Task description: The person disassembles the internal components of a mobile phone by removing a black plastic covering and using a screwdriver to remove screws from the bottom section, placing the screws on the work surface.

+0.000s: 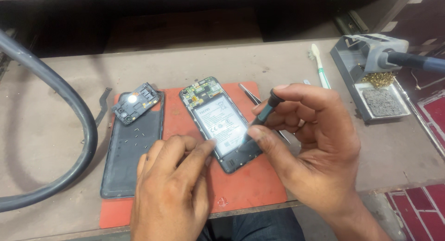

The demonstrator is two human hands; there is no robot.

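One red mat (245,185), brown workbench (222,60).

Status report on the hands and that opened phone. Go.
Left hand steadies opened phone. Right hand grips screwdriver, tip at phone's lower end. Tweezers lie close behind.

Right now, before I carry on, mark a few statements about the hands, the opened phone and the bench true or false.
1. The right hand holds a screwdriver over the opened phone. True.
2. The left hand is lifted clear of the phone. False: its fingertips rest at the phone's lower left edge.
3. The back cover lies left of the phone with small screws on it. True.
4. The toothbrush lies on the red mat. False: it lies on the bare bench, beyond the mat.
5. The soldering iron stand sits at the far right. True.
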